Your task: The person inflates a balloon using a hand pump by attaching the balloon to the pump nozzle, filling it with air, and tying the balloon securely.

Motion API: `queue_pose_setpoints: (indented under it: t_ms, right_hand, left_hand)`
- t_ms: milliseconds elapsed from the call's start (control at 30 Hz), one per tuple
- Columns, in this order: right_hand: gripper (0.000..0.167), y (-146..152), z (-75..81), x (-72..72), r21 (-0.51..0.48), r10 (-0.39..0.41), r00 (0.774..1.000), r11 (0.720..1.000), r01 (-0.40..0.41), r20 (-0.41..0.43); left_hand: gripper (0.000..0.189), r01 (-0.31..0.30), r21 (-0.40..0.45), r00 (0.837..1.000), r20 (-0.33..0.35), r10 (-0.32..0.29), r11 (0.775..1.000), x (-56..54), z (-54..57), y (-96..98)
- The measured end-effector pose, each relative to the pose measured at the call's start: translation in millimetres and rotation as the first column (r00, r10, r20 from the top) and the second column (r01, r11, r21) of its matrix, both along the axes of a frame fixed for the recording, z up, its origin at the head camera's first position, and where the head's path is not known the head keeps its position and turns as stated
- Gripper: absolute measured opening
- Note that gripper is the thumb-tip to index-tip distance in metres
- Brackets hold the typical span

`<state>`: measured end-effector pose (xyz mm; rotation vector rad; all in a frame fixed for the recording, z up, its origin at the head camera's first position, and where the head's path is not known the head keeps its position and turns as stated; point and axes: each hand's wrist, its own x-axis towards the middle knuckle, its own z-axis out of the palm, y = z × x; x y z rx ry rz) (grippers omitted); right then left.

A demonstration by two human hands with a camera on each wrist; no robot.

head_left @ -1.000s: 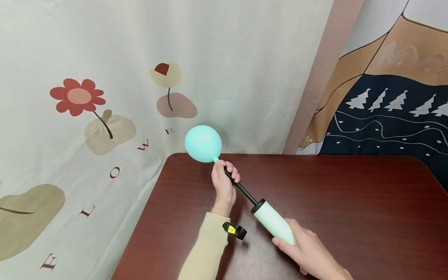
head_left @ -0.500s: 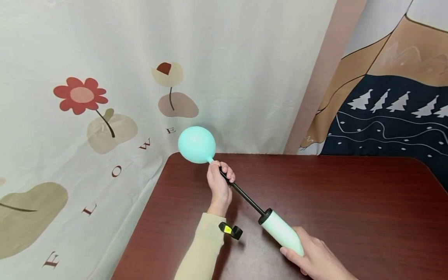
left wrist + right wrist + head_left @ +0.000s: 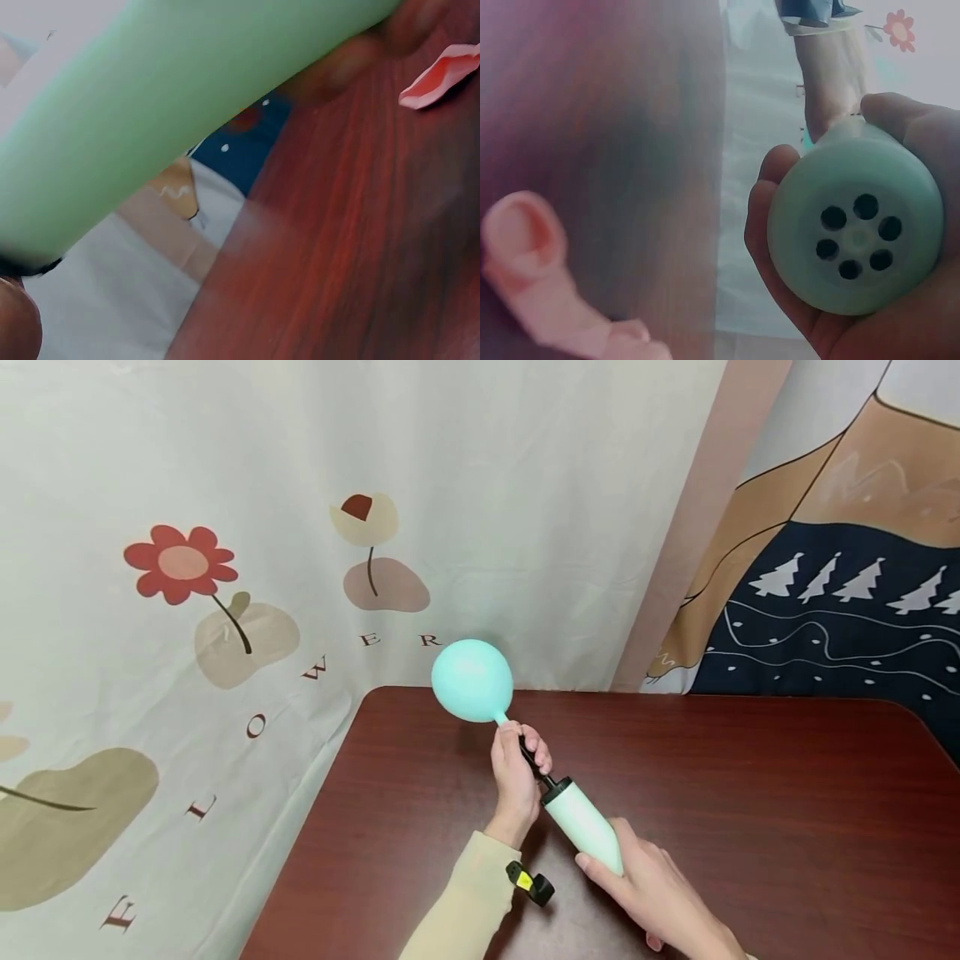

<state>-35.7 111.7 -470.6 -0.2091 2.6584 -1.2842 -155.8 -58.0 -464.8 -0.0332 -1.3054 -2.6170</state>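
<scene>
A round turquoise balloon [image 3: 472,680], partly inflated, stands over the far edge of the table in the head view. My left hand [image 3: 519,772] grips its neck together with the black nozzle end of a balloon pump. The pump's mint-green barrel [image 3: 583,828] slants down to the right, and only a short bit of black rod shows between it and my left hand. My right hand [image 3: 651,885] wraps round the barrel's near end. The right wrist view shows that end cap [image 3: 856,236], with a ring of several holes, held between fingers and thumb.
Under both hands lies a dark red-brown wooden table [image 3: 750,810]. Limp pink pieces that look like uninflated balloons [image 3: 570,315] lie on it in the wrist views. Printed curtains [image 3: 540,527] stand behind and to the left.
The rod first slid farther out of the barrel, then almost fully in. My left hand and the balloon shifted left, then right; the right hand moved away, then back toward the left hand.
</scene>
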Motion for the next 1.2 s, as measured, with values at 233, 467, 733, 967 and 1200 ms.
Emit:
queue_pose_setpoints:
  t_ms: [233, 467, 733, 967, 1200]
  right_hand:
    - [0.05, -2.4, 0.0, -6.3, 0.062, -0.012, 0.991, 0.998, 0.021, -0.131]
    - [0.052, -2.1, -3.9, -6.6, 0.062, -0.019, 0.994, 0.998, 0.027, -0.111]
    - [0.052, -3.2, -7.0, -6.7, 0.043, -0.028, 0.995, 0.999, 0.033, -0.101]
    - [0.057, -2.2, -1.3, -6.0, 0.065, -0.033, 0.997, 0.997, 0.038, -0.073]
    - [0.064, 0.4, 4.3, 3.0, -0.007, -0.024, 0.995, 1.0, 0.025, 0.1]
  left_hand:
    - [0.033, 0.029, -0.056, 0.998, 0.053, -0.026, 0.998, 4.5, -3.3, 4.8]
    - [0.032, 0.019, -0.113, 0.995, 0.098, -0.008, 0.993, 3.8, -5.8, -1.5]
    - [0.036, -0.052, -0.107, 0.992, 0.11, 0.064, 0.993, -0.9, -0.8, -4.9]
    - [0.036, -0.092, -0.116, 0.992, 0.075, 0.101, 0.989, -4.5, 3.6, -7.0]
    - [0.034, -0.187, -0.12, 0.978, 0.071, 0.197, 0.975, -12.6, 4.7, -14.4]
